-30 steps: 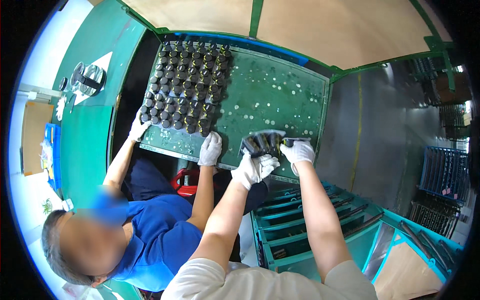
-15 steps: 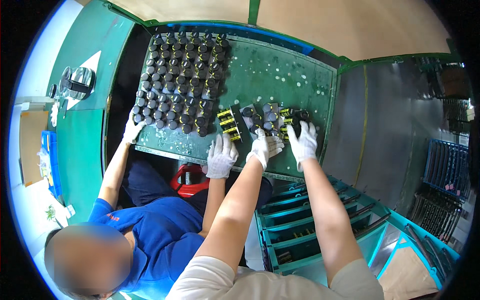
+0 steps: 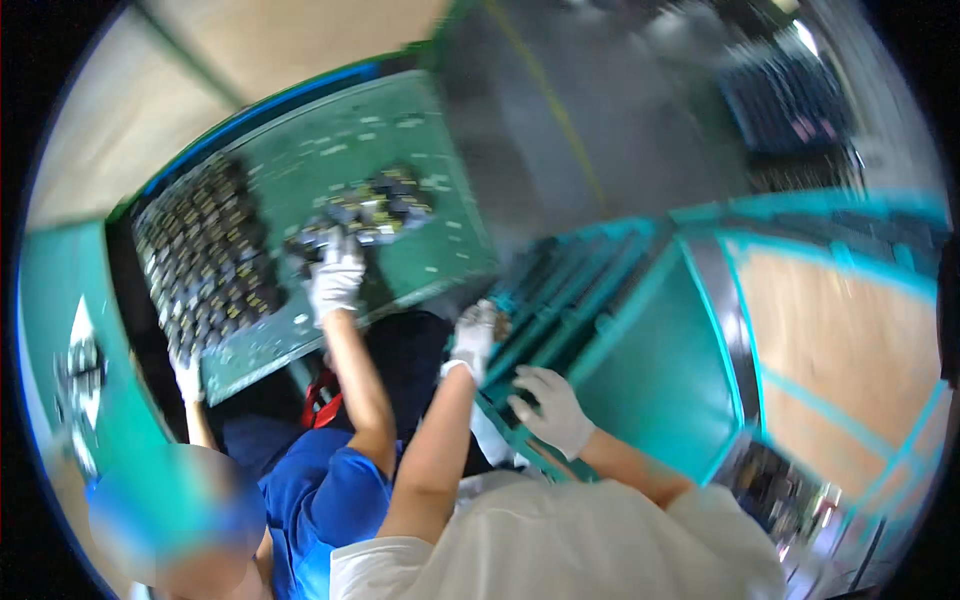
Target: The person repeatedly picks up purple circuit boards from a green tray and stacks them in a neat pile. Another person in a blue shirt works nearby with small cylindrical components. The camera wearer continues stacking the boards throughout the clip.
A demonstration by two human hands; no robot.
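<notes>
Both my hands wear white gloves and are off the green table, over the teal rack (image 3: 625,300). My left hand (image 3: 475,338) is by the rack's near left end, beside the dark slanted bars. A small brownish thing shows at its fingers, too smeared to name or to say whether it is held. My right hand (image 3: 556,412) hovers over the rack's near side, fingers apart and curved, with nothing seen in it. On the table, a loose group of black cylindrical parts with yellow bands (image 3: 385,205) lies beyond my reach.
A co-worker in blue sits at my left, one gloved hand (image 3: 337,280) at the loose parts, the other (image 3: 188,378) at the left corner of the green table (image 3: 420,120). Rows of black parts (image 3: 210,255) fill its left side. A wood-panelled teal frame (image 3: 830,340) stands right.
The view has swung right. My hands have left the parts on the table and come back to the rack. The co-worker's right hand has moved forward onto the loose parts.
</notes>
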